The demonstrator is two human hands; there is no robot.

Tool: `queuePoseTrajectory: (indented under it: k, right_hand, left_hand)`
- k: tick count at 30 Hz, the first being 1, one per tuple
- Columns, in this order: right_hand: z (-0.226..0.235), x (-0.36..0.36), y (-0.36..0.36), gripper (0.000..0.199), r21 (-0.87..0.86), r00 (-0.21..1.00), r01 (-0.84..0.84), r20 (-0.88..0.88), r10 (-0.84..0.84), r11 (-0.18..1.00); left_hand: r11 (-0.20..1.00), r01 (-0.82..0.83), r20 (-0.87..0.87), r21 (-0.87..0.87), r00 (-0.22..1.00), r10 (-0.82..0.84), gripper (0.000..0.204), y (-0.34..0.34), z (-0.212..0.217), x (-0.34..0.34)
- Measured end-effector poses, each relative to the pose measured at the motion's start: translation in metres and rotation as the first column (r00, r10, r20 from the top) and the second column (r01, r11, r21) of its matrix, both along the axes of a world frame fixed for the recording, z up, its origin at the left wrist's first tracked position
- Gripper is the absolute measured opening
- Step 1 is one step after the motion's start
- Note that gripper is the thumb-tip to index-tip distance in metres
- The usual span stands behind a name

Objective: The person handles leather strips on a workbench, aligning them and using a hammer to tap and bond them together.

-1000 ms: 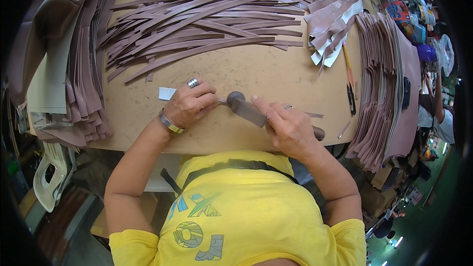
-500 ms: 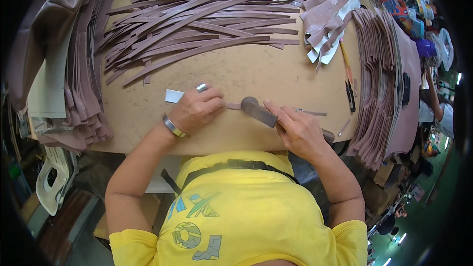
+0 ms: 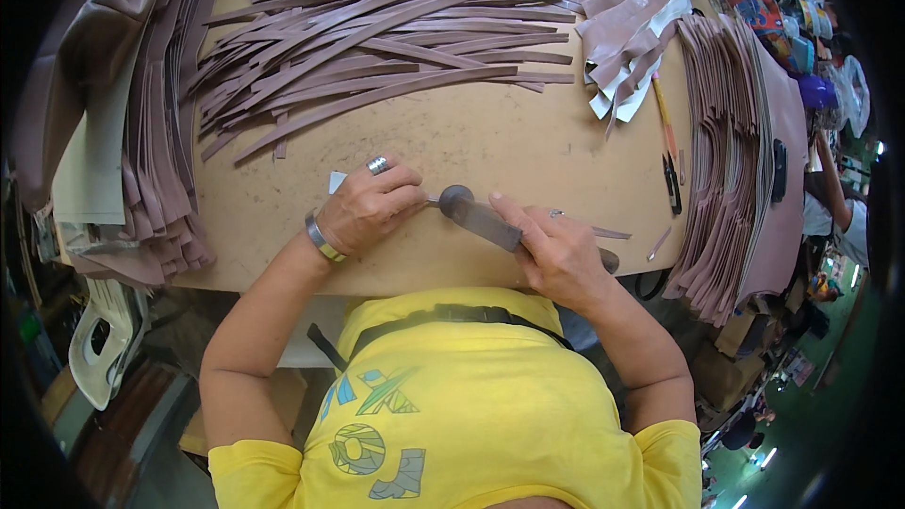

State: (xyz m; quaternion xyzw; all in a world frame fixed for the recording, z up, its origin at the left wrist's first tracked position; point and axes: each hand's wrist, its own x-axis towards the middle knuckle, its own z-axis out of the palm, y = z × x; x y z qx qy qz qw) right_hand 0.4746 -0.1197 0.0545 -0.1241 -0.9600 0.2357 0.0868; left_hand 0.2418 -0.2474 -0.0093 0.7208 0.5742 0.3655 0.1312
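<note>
My left hand (image 3: 370, 203) is closed low over the table, pinching a narrow mauve leather strip (image 3: 432, 199); the fingers hide most of it. A small white piece (image 3: 337, 181) pokes out behind that hand. My right hand (image 3: 563, 250) is wrapped round a hammer (image 3: 483, 220) with a dark, rounded metal head. The hammer's round end is at the strip, just right of my left fingertips; I cannot tell whether it touches. Its handle end (image 3: 609, 261) sticks out past my right hand. A thin strip end (image 3: 613, 234) shows beyond the right knuckles.
Loose mauve strips (image 3: 377, 57) lie heaped across the table's far side. Stacked leather pieces (image 3: 721, 160) stand at the right, others (image 3: 165, 151) hang over the left edge. Offcuts (image 3: 627, 47), an orange pen-like tool (image 3: 665, 118) and black snips (image 3: 671, 184) lie at the right.
The hammer head and my right hand have shifted a little left. My left hand has also slid slightly left, covering more of the white piece, and less strip shows between the hands.
</note>
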Motion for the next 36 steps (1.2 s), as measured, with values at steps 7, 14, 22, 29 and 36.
queuePoseTrajectory:
  k: [7, 14, 22, 29, 36]
  right_hand:
    - [0.006, -0.010, -0.002, 0.060, 0.039, 0.997, -0.027, 0.074, 0.024, 0.999]
    - [0.002, -0.005, 0.001, 0.061, 0.036, 0.995, -0.004, 0.101, 0.000, 0.999]
    - [-0.001, -0.016, -0.006, 0.066, -0.001, 0.993, -0.009, 0.117, 0.009, 1.000]
    - [0.005, -0.021, -0.008, 0.065, -0.002, 0.992, 0.008, 0.128, -0.007, 1.000]
    - [-0.001, -0.027, -0.010, 0.060, 0.043, 0.999, -0.027, 0.038, 0.025, 0.999]
  left_hand:
    - [1.000, 0.019, -0.021, 0.000, 1.000, -0.019, 0.017, 0.001, 0.001, -0.002]
    - [1.000, -0.006, -0.060, -0.001, 0.998, 0.006, 0.017, -0.007, -0.001, -0.012]
    - [0.999, 0.017, -0.048, 0.027, 0.999, -0.015, 0.017, -0.005, 0.000, -0.013]
    - [0.999, -0.026, -0.032, 0.019, 0.999, 0.027, 0.015, -0.014, 0.007, -0.025]
    - [0.999, -0.002, -0.044, 0.037, 0.999, 0.003, 0.015, -0.013, 0.005, -0.025]
